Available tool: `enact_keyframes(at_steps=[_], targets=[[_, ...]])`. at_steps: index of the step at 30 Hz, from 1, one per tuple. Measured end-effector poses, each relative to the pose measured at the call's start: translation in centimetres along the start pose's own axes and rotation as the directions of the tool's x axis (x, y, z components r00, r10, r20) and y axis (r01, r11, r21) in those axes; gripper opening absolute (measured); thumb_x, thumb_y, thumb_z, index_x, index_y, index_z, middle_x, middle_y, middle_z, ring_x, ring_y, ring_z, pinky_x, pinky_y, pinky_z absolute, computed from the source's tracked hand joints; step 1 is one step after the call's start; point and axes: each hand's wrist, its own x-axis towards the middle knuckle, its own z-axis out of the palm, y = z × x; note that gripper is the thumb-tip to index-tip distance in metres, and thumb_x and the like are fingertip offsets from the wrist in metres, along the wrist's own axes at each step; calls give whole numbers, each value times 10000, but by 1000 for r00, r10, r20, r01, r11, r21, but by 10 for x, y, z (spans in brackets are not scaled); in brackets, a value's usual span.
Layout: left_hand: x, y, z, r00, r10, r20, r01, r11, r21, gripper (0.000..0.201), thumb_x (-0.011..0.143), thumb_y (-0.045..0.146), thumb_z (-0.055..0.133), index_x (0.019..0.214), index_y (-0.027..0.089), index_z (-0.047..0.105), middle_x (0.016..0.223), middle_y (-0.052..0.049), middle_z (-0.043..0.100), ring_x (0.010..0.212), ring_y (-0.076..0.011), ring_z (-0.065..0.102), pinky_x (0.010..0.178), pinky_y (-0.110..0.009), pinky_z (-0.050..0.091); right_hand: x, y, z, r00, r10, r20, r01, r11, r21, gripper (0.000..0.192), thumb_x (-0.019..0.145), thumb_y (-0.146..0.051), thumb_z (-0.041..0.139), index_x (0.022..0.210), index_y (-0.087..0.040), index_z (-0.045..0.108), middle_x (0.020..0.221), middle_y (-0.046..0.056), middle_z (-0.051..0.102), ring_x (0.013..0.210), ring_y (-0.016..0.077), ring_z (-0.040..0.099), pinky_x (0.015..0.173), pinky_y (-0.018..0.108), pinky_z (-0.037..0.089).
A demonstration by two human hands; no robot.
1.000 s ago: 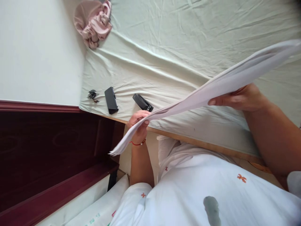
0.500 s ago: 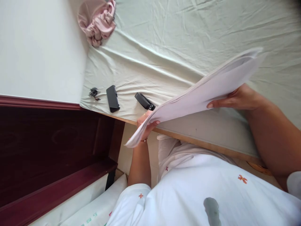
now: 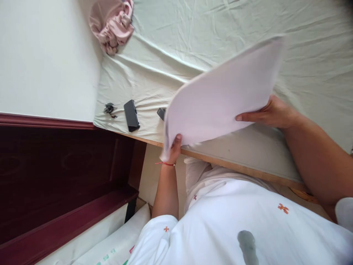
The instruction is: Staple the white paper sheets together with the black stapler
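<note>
A stack of white paper sheets [image 3: 220, 99] is held up over the edge of the cloth-covered bed, its broad face turned toward me and its edges blurred. My left hand [image 3: 174, 150] grips the lower left corner, thumb on the near face and fingers hidden behind. On the lower right edge, my right hand [image 3: 271, 113] is closed with its thumb laid along the sheets. Behind the paper's left side a black stapler [image 3: 161, 113] shows only its end. A red string bracelet [image 3: 167, 163] circles my left wrist.
A black phone-like case [image 3: 131, 115] and a small dark bundle, perhaps keys [image 3: 109, 108], lie on the pale green sheet [image 3: 154, 84]. Crumpled pink fabric [image 3: 113, 27] rests by the white wall. Dark red wooden furniture [image 3: 63, 162] stands at left, above a white sack [image 3: 118, 239].
The paper stack has tilted so more of its near face shows, and its far end has swung left. It now covers most of the stapler. My right hand has shifted slightly left.
</note>
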Motion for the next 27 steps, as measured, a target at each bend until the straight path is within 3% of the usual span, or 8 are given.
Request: enact_keyframes(at_steps=[4, 8, 12, 15, 18, 21, 23, 27], targets=[[-2, 10, 7, 993, 102, -56, -101, 995, 23, 665, 808, 785, 959, 1161, 228, 873, 1355, -175, 867, 1573, -344, 691, 1391, -442, 486, -1, -1, -5, 995, 80, 62, -83, 996, 36, 558, 545, -508, 1146, 955, -224, 896, 1026, 65, 879, 1116, 408, 809, 1071, 617, 683], [7, 32, -7, 999, 5, 34, -6, 1000, 16, 667, 770, 750, 1001, 1150, 215, 882, 1235, -147, 895, 1387, -341, 805, 1311, -446, 573, 1, -4, -7, 994, 94, 59, -104, 972, 211, 588, 606, -490, 1138, 1095, -290, 881, 1058, 36, 879, 1212, 417, 811, 1061, 606, 691], [21, 63, -26, 969, -87, 230, 70, 994, 80, 511, 754, 637, 1056, 1060, 257, 905, 1140, -124, 904, 1220, -328, 855, 1151, -411, 685, 5, -6, -13, 993, 75, -88, -49, 963, 264, 745, 674, -512, 1118, 1332, -319, 827, 1111, 30, 893, 1143, 323, 830, 998, 458, 672], [34, 86, -26, 864, -159, 478, 66, 976, 205, 448, 793, 637, 1023, 972, 240, 919, 1002, -113, 892, 914, -301, 851, 791, -372, 738, 5, -7, -22, 994, 81, -73, -61, 968, 243, 746, 745, -507, 1093, 1402, -297, 809, 1107, 49, 902, 1027, 243, 825, 913, 374, 645], [48, 100, -12, 762, -186, 621, -50, 938, 342, 452, 827, 668, 973, 882, 224, 913, 838, -69, 845, 665, -233, 746, 528, -301, 609, 4, -7, -31, 987, 148, 58, -155, 977, 147, 611, 763, -511, 1079, 1289, -288, 866, 1087, 44, 900, 1014, 267, 837, 927, 410, 680], [58, 105, 11, 707, -194, 680, -135, 907, 398, 454, 811, 659, 977, 770, 217, 879, 727, -39, 800, 586, -212, 708, 453, -267, 531, 3, -7, -35, 957, 230, 174, -244, 968, 62, 540, 647, -377, 1141, 1120, -264, 905, 980, 25, 881, 1047, 341, 860, 954, 479, 725], [61, 107, 28, 686, -196, 701, -156, 901, 404, 454, 778, 648, 1000, 712, 223, 854, 683, -28, 783, 565, -215, 710, 441, -262, 519, 1, -6, -33, 955, 211, 206, -230, 971, 69, 511, 577, -247, 1156, 1021, -252, 904, 935, 20, 871, 1121, 386, 862, 1011, 517, 736], [61, 111, 47, 539, -341, 770, -53, 899, 435, 506, 738, 705, 1003, 759, 215, 877, 755, -59, 826, 631, -247, 754, 507, -286, 574, 0, -5, -19, 954, 163, 253, -185, 981, 63, 318, 684, -310, 1117, 912, -266, 900, 868, 15, 863, 1127, 411, 868, 1017, 550, 753]])
